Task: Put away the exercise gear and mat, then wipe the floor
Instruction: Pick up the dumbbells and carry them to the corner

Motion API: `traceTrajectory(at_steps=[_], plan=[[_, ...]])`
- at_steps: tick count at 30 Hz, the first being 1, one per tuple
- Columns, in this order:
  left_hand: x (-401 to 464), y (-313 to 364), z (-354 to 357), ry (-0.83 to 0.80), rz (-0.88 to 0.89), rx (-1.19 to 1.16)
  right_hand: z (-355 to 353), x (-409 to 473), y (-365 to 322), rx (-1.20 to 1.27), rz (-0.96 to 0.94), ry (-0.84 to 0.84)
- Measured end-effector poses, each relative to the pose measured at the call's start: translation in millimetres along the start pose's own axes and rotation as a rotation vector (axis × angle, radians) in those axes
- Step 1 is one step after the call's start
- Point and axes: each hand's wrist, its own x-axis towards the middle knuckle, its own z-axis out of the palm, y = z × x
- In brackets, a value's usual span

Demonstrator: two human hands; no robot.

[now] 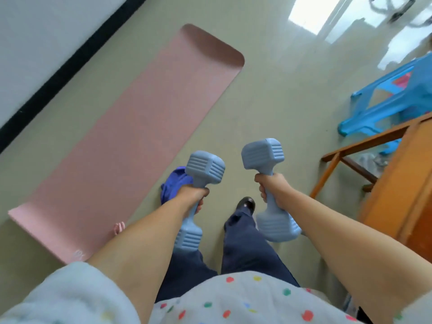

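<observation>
A pink exercise mat [131,136] lies unrolled on the floor to my left, its far end curled up. My left hand [192,195] grips the handle of a pale blue dumbbell [204,166], held upright above the floor. My right hand [272,187] grips a second pale blue dumbbell [261,155] the same way, a little further forward. A crumpled purple cloth [174,184] lies on the floor beside the mat, partly hidden behind my left hand. A small pink strap [118,228] sits at the mat's near edge.
A wooden table [402,178] with thin legs stands at the right. Behind it a blue plastic stool [395,101] lies tipped. A white wall with a black baseboard [70,64] runs along the left. My legs and one dark shoe [245,203] are below.
</observation>
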Motion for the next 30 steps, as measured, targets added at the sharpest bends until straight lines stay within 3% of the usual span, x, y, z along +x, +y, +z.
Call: traceTrajectory(at_steps=[8,15,30], plan=[[18,160,107,-0.007,0.075,0.06,-152,45,-74,0.085,0.002,0.084],[55,316,164,-0.075,0.182,0.15,-238,97,-157,0.161,-0.018,0.177],[172,712,191,-0.175,0.359,0.366,-394,256,-452,0.26,-0.05,0.314]])
